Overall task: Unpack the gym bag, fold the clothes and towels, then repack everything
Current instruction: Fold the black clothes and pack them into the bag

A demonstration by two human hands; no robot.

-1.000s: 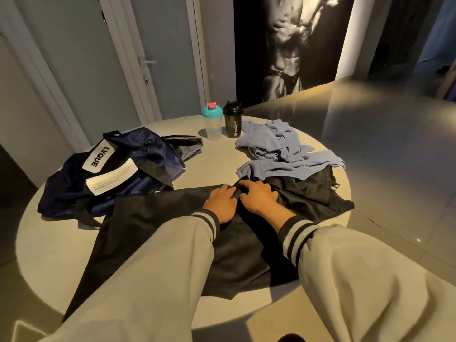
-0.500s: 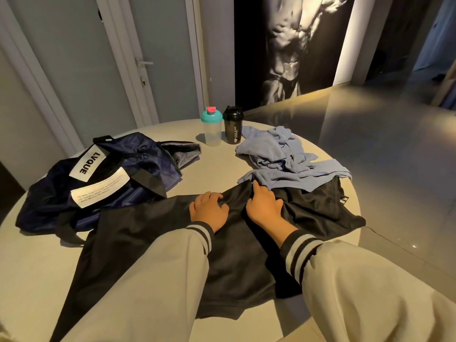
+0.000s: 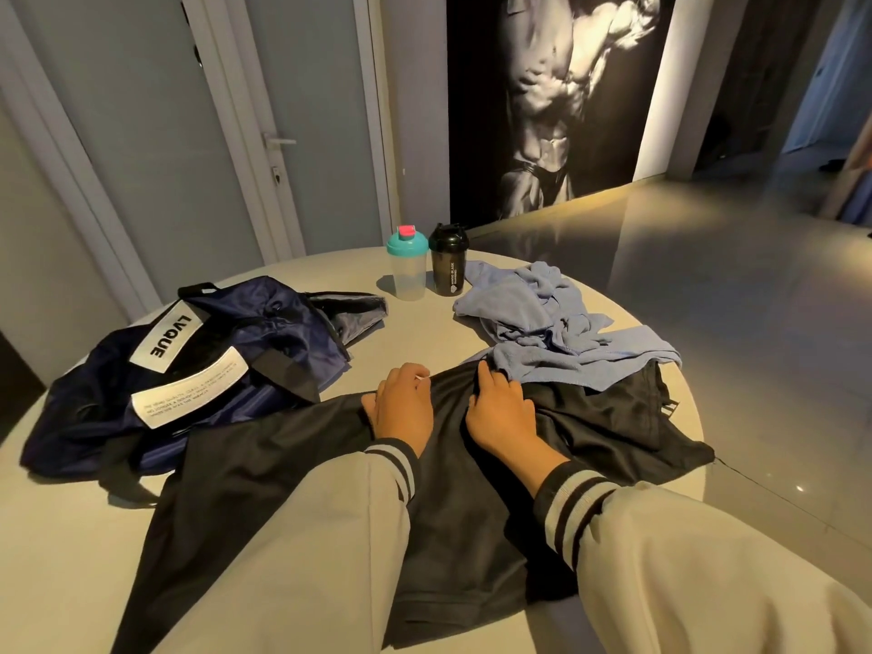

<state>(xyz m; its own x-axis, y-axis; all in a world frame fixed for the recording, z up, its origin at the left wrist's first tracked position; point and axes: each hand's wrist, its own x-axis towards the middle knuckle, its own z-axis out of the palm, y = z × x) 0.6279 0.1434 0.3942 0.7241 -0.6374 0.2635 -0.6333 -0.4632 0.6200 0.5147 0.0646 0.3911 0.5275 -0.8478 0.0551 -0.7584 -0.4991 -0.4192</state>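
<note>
On round table (image 3: 424,332), left hand (image 3: 403,404) and right hand (image 3: 501,413), grips flat, clasping nothing, pressing smooth black garment (image 3: 613,420)

Gym, apparently: muscle mural (image 3: 557,110) is looming behind the counter (image 3: 415,332); teal shaker (image 3: 406,271) and black shaker (image 3: 448,266) are standing on it.
</note>
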